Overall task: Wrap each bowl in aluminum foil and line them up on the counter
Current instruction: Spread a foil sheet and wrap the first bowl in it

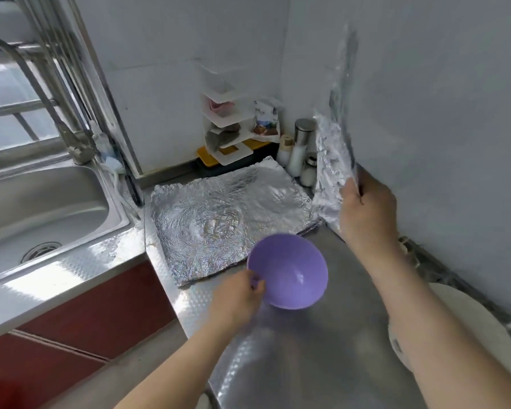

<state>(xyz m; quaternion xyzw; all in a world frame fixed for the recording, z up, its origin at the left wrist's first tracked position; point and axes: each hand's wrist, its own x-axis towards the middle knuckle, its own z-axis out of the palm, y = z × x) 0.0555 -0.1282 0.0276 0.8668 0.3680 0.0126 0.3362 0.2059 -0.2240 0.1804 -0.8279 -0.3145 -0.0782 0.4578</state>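
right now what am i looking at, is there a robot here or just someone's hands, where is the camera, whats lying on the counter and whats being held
There is no robot: these are a person's two bare hands. The single picture comes from a wide-angle camera worn on the person's head. It looks forward and down, so the arms reach in from the bottom edge.

The left hand pinches the rim of an empty purple bowl, tilted over a steel counter. Whether the bowl touches the counter is unclear. The right hand holds up a crinkled foil sheet, blurred, near the wall.

Behind the bowl lies flat foil, spread on the counter. A sink is to the left. A corner shelf and some jars stand at the back.
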